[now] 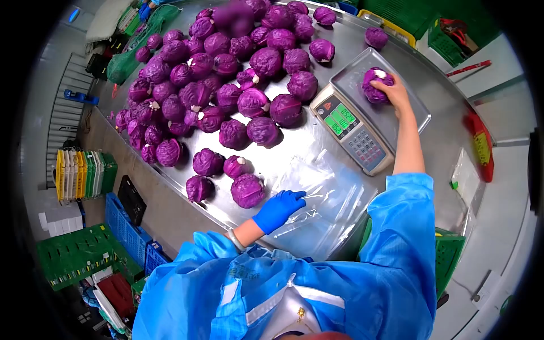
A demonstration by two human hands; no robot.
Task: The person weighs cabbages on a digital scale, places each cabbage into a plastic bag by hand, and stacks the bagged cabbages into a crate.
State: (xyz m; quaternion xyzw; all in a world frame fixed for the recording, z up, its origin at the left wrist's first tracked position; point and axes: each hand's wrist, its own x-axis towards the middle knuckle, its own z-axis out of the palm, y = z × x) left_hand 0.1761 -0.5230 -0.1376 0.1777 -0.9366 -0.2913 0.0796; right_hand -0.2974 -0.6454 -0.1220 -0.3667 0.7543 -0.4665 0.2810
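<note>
My bare right hand (396,93) is wrapped round a red cabbage (374,85) on the metal pan (412,109) of a digital scale. The scale's green display (340,119) is lit, with a keypad below it. Clear plastic bags (323,209) lie flat at the table's near edge. In a blue glove, my left hand (279,211) is closed at their left side, its fingertips pinching the plastic. Just beyond that hand sits another red cabbage (247,190), with several more close by.
A large heap of red cabbages (192,93) covers the left and far parts of the steel table (306,139). One cabbage (375,38) stands beyond the scale. Green netting (127,62) hangs at the far left. Crates (85,175) stand on the floor at left.
</note>
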